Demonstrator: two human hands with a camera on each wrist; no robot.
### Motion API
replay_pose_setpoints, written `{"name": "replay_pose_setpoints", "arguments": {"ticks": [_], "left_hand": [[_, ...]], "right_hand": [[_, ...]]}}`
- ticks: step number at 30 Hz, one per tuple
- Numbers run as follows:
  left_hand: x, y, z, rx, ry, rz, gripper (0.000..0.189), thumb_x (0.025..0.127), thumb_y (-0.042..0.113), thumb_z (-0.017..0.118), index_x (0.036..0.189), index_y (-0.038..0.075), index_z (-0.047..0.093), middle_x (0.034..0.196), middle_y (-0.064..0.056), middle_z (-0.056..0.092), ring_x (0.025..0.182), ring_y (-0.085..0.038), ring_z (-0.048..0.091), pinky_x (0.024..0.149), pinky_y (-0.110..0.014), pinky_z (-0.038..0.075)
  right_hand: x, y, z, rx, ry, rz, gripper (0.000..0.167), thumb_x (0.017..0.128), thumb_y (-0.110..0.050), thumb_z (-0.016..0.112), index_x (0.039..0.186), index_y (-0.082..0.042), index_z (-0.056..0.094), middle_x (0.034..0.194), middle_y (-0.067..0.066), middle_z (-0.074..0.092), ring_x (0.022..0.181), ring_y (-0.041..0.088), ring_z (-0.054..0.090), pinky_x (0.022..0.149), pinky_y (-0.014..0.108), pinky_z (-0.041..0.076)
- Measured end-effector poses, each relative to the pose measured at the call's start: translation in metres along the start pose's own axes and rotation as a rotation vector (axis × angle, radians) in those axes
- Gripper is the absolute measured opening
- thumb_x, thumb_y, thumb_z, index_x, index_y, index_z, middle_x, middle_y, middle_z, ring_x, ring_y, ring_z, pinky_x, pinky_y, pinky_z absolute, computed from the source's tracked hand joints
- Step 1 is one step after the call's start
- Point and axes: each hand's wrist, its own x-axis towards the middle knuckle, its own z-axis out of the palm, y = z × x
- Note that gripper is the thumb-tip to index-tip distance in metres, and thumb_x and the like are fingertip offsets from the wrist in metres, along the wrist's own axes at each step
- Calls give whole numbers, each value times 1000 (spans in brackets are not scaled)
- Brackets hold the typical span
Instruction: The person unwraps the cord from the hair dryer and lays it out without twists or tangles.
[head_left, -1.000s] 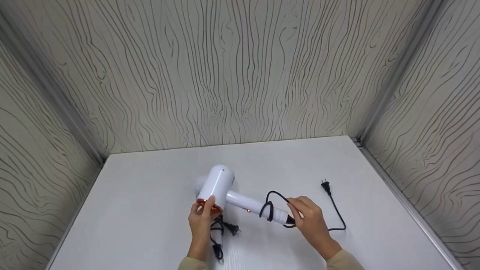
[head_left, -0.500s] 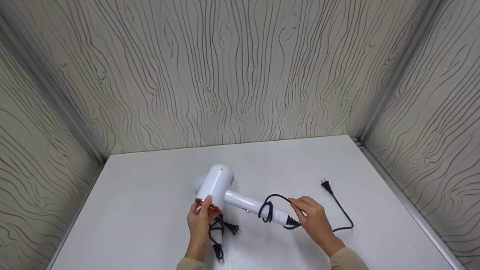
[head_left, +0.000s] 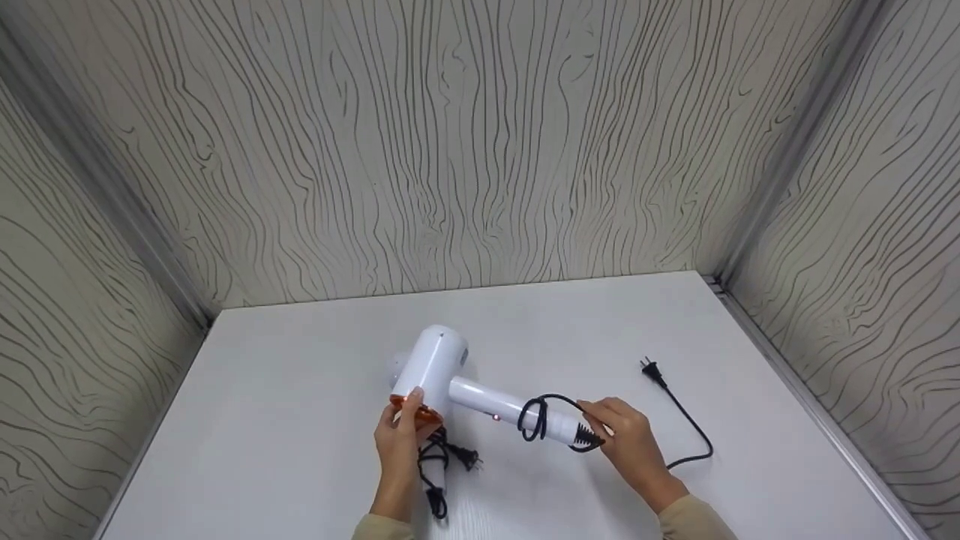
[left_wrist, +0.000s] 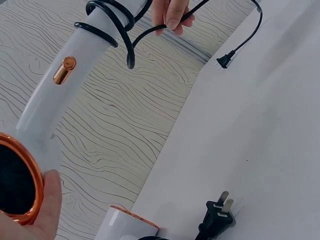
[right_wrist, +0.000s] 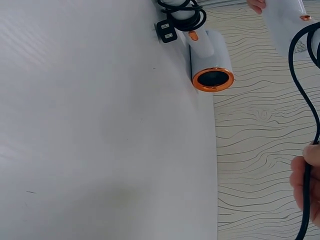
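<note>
My left hand (head_left: 397, 442) grips a white hair dryer (head_left: 429, 367) by the orange-rimmed end of its barrel, holding it above the table. The dryer's handle slants down to the right, with black cord (head_left: 534, 420) looped loosely around it. Near the handle's end, my right hand (head_left: 622, 431) pinches that cord between thumb and fingers, also seen gripping it in the right wrist view. The cord's free end lies on the table to the right, ending in a two-pin plug (head_left: 652, 370).
A second white hair dryer (right_wrist: 211, 57) with an orange rim lies on the table, partly hidden behind the held one in the head view. Its wrapped cord ends in a black plug (left_wrist: 218, 215). Patterned walls (head_left: 465, 150) enclose the white table (head_left: 262, 405) at back and sides.
My right hand has shifted slightly right and down with the cord. The loops around the handle look looser, and the cord's tail on the table has slid right. The left hand stays nearly still.
</note>
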Motion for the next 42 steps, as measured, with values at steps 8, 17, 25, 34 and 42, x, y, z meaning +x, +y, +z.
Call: {"name": "replay_pose_setpoints", "arguments": {"ticks": [8,17,25,34,42], "left_hand": [[-1,2,0,-18,3,-2,61,96,41,49,136,-4,39,117,-18,59,86,-9,65,89,-31,59],[-1,4,3,-33,32,-24,63,96,42,50,137,-4,39,117,-18,59,85,-8,64,88,-32,60],[-2,2,4,-29,49,-36,66,95,45,50,137,-4,38,120,-21,58,88,-11,66,93,-38,58],[-3,1,7,-24,72,-40,69,95,47,50,138,-5,36,129,-27,52,96,-17,67,94,-40,57],[-3,1,8,-54,90,-55,72,94,50,50,139,-5,35,131,-28,50,95,-17,67,93,-39,58]], "right_hand": [[-9,-2,2,-80,-126,32,42,48,19,83,79,-8,72,78,-4,65,71,10,65,68,15,57],[-15,-5,2,-121,-367,154,18,68,4,80,79,-5,69,82,3,67,79,18,70,71,26,60],[-22,0,3,-67,-547,87,17,76,2,74,90,-7,76,90,9,71,84,22,71,73,29,60],[-31,0,8,-80,-668,-63,12,78,-2,73,89,-8,76,82,4,69,75,16,67,67,22,58],[-36,-1,14,-44,-726,-59,11,79,-3,72,86,-11,77,80,3,71,74,13,67,67,22,58]]}}
